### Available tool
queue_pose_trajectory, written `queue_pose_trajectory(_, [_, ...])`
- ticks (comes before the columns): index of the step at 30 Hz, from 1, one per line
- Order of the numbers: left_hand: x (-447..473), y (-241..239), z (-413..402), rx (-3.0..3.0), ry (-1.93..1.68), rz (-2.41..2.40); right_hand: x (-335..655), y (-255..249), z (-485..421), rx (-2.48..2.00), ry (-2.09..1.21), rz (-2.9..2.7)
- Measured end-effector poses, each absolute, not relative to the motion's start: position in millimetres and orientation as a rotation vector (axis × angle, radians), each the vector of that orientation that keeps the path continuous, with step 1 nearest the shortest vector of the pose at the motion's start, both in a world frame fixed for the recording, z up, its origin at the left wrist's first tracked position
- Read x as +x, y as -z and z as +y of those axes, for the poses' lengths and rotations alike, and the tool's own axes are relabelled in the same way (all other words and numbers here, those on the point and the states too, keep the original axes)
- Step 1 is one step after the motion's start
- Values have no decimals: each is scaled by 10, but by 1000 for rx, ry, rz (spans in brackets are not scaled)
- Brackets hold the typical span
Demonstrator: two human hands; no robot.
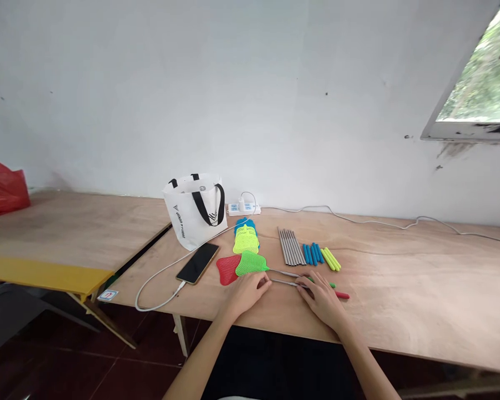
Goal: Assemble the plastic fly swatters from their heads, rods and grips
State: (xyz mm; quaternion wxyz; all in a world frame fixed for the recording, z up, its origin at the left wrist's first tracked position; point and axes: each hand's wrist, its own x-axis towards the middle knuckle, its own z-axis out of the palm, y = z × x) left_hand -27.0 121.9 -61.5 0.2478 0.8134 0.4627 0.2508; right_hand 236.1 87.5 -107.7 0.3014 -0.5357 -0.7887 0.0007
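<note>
Head view: Two flyswatters, one red (228, 269) and one green (252, 262), lie side by side in front of a person at work, near a fanned stack of yellow mesh heads (246, 244) over blue mesh heads (245, 223), too overlapped to count. About seven metal rods (291, 248), some five blue tubes (313, 254) and about three yellow tubes (330, 259) make up the row to the right. One phone (198, 264), one white tote bag (195, 214) and one power strip (244, 208) complete the spread.

The surface (408, 300) is pale plywood against a whitish, spotted wall (250, 100). A second table (75, 222), yellow-edged, stands at left with a red plastic bag (4, 188) on it; a window (483, 78) shows greenery at upper right, and the floor (120, 378) is dark red tile.

The left grip (245, 293) is pinched together at the neck of the red flyswatter, hiding the joint, its mesh head just beyond the knuckles. The right grip (323, 300) lies over the shaft, fingers bent and thumb beneath; how tightly it closes cannot be told. The red handle (341, 295) and green handle (332, 285) emerge beyond that hand.
</note>
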Motion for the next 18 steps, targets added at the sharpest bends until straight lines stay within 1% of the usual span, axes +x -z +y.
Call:
queue_pose_trajectory(3, [-455, 445, 1195, 2164, -656, 1280, 2372, 1092, 879, -1408, 2, -2094])
queue_pose_trajectory(6, [-701, 355, 1252, 2182, -738, 1464, 2390, 1110, 890, -1405, 12, -2098])
queue_pose_trajectory(10, [-979, 466, 1420, 2247, -679, 1717, 2393, 1119, 897, -1402, 10, -2097])
queue_pose_trajectory(14, [-1103, 647, 1553, 2180, -552, 1736, 2367, 1090, 883, -1412, 15, -2097])
queue_pose_trajectory(18, [-1113, 592, 1548, 2139, -419, 1845, 2348, 1066, 871, -1432, -13, -2084])
